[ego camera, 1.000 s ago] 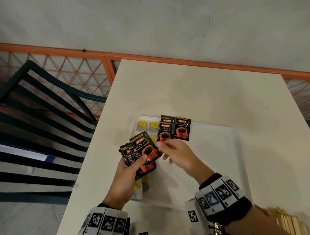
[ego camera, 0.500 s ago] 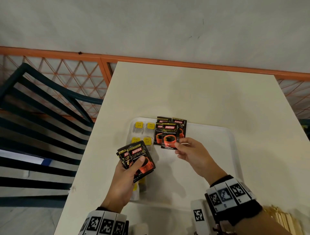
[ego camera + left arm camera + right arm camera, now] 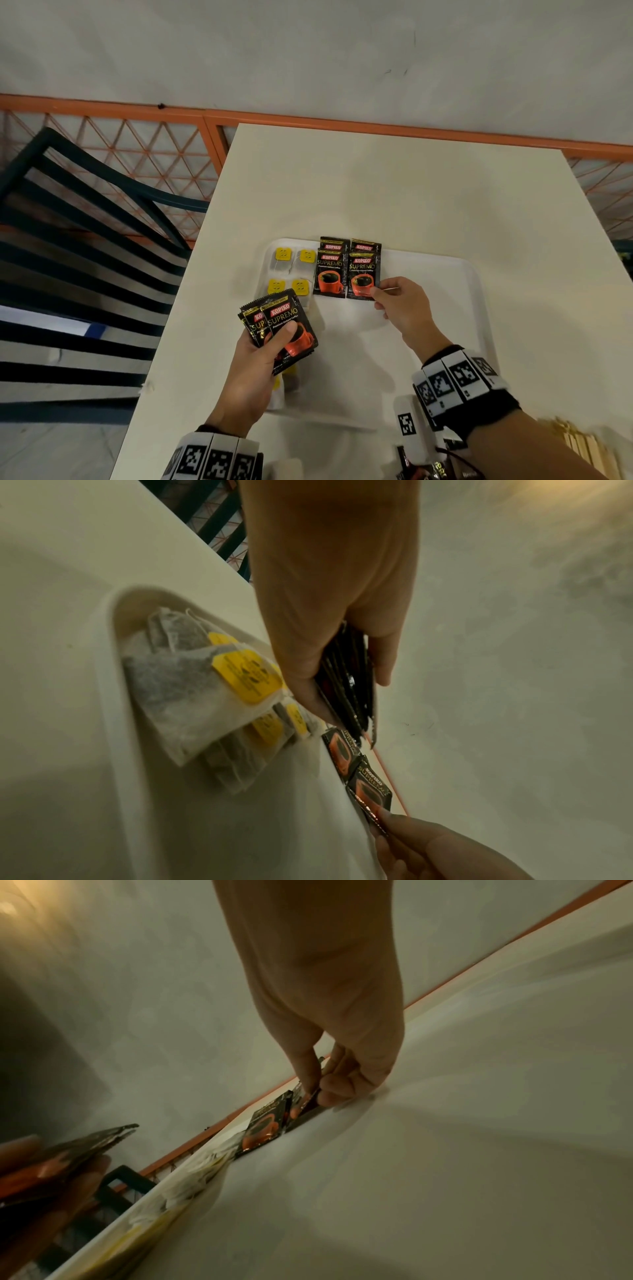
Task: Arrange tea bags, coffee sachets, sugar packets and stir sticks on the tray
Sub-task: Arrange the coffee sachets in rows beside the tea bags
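A white tray (image 3: pixel 455 291) lies on the cream table. Tea bags (image 3: pixel 291 270) with yellow tags fill its left side, also close up as tea bags (image 3: pixel 205 685) in the left wrist view. Black coffee sachets (image 3: pixel 330 274) lie in overlapping rows at the tray's far edge. My right hand (image 3: pixel 378 291) pinches the lower right corner of the rightmost coffee sachet (image 3: pixel 363 277), which lies on the tray; the pinch shows on the sachet (image 3: pixel 304 1102) in the right wrist view. My left hand (image 3: pixel 274 342) grips a fanned stack of coffee sachets (image 3: pixel 284 325), seen edge-on as the stack (image 3: pixel 349 685), above the tray's left side.
A dark slatted chair (image 3: pixel 78 257) stands left of the table, before an orange lattice railing (image 3: pixel 154 161). Wooden stir sticks (image 3: pixel 582 445) lie at the near right edge. More sachets (image 3: pixel 421 471) sit at the bottom edge. A grey wall rises behind.
My right hand took one sachet from the left hand's stack, carried it to the far right and laid it beside the others on the tray. The left hand stayed put.
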{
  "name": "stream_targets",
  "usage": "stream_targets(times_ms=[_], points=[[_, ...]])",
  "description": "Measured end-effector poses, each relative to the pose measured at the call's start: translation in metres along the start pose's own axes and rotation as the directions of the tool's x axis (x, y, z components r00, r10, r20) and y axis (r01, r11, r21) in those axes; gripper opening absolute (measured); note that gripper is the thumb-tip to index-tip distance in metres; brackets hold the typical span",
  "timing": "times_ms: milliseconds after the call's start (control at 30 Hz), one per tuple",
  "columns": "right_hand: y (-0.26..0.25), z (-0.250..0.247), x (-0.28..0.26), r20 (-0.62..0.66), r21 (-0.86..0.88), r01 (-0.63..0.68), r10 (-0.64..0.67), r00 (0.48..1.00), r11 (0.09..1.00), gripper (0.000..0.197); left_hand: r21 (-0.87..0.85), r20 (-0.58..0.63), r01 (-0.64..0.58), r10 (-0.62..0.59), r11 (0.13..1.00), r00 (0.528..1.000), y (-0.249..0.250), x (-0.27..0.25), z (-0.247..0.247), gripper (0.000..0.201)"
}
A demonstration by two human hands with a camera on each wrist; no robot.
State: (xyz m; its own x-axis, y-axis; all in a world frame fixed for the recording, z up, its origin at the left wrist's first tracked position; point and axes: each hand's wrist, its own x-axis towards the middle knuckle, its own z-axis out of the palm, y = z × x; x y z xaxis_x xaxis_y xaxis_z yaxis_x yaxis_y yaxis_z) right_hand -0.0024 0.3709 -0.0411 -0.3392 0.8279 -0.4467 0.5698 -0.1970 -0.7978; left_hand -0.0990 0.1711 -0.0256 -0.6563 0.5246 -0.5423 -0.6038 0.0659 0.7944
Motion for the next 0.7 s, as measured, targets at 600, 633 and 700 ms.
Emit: stream_targets(times_ms=[600,633,700], points=[[-0.023,0.012,-0.051,0.443,-0.102,0.307,-0.233,0.865,0.946,0.019,-0.03,0.072,-0.026,0.028,0.999,0.997,0.007,-0.001,0.009,0.054],[-0.025,0.014,-0.057,0.513,-0.069,0.283,-0.21,0.833,0.957,0.019,-0.023,0.084,-0.039,0.041,0.999,0.996,0.008,-0.001,0.01,0.057],[-0.026,0.017,-0.064,0.57,-0.029,0.248,-0.188,0.8,0.968,0.022,-0.014,0.112,-0.058,0.059,0.998,0.992,0.008,-0.002,0.012,0.059]])
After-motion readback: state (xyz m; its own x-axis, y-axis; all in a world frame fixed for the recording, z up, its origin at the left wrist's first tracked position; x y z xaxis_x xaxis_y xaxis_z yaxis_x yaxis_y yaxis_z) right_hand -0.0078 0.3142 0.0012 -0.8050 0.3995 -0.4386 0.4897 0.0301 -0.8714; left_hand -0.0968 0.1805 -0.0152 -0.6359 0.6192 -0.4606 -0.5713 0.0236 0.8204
